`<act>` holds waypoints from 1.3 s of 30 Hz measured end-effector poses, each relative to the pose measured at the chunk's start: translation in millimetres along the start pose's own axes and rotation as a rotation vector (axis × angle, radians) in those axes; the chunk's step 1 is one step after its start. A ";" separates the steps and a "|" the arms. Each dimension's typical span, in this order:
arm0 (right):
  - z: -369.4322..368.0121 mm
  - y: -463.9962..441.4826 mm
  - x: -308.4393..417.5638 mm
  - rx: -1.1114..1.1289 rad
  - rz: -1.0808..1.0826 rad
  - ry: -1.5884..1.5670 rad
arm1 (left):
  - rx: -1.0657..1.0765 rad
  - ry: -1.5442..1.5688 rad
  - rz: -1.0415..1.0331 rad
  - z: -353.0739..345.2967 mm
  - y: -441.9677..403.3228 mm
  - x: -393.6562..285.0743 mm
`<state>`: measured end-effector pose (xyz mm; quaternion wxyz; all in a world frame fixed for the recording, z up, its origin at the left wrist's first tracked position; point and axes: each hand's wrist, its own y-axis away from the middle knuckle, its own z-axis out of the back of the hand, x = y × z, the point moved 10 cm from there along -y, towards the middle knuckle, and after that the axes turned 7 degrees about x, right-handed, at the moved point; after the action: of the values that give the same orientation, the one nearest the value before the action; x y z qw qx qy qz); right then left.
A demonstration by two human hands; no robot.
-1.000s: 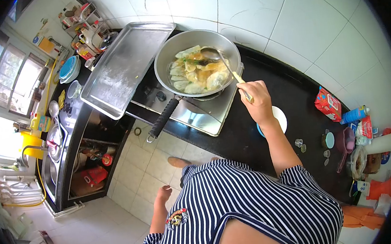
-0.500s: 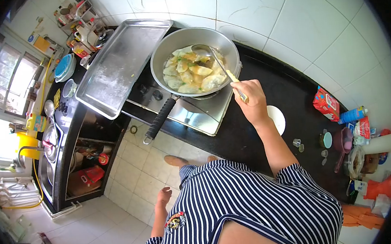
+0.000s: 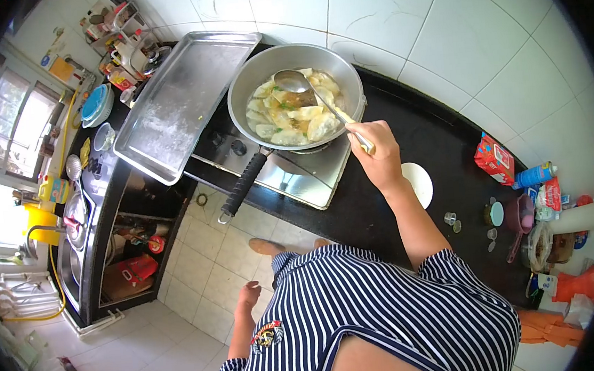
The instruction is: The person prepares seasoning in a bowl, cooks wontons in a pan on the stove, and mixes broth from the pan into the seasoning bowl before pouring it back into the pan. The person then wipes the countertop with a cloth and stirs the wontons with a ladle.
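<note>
My right hand [image 3: 376, 153] is closed round the pale handle of a metal ladle [image 3: 292, 81]. The ladle's bowl lies over the far part of a deep grey wok [image 3: 343, 63], near the surface of the food. Inside are several dumplings [image 3: 305, 113] in brownish broth with bits of green. The wok stands on a steel gas stove [image 3: 304, 185], its black wrapped handle [image 3: 245, 186] pointing toward me. Low at my side hangs my left hand [image 3: 249, 296], empty, its fingers loosely bent and apart.
Left of the wok lies a large metal tray [image 3: 172, 104] dusted with white. On the right of the black counter are a white plate [image 3: 417, 184], a red carton [image 3: 493, 156] and a blue can [image 3: 535, 175]. Farther left is a sink [image 3: 70, 269].
The ladle's bowl has moved left and slightly toward me across the wok, now seen tilted with its inside shining. Some dumplings have shifted. My left hand stays low at my side.
</note>
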<state>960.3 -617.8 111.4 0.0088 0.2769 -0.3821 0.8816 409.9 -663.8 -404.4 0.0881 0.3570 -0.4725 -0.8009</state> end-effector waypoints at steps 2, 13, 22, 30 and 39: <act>-3.3 -1.5 1.3 0.002 0.024 0.030 | 0.042 0.122 -0.024 -4.6 -23.3 26.9; -29.4 -38.1 -17.8 0.053 0.097 0.106 | 0.050 0.164 0.010 -2.0 -52.1 64.3; -65.1 -40.2 -20.9 0.382 0.161 0.018 | 0.050 -0.028 -0.111 6.5 -32.7 21.9; -9.3 -8.6 13.8 0.471 0.292 0.113 | 0.069 0.130 -0.044 5.9 -53.4 56.1; 83.5 14.4 66.2 0.450 0.268 0.219 | 0.040 0.225 0.022 -7.9 -38.0 38.3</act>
<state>941.2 -697.6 180.8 -0.1284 0.1220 -0.2069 0.9622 394.5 -667.2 -456.6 0.1423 0.4411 -0.4796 -0.7451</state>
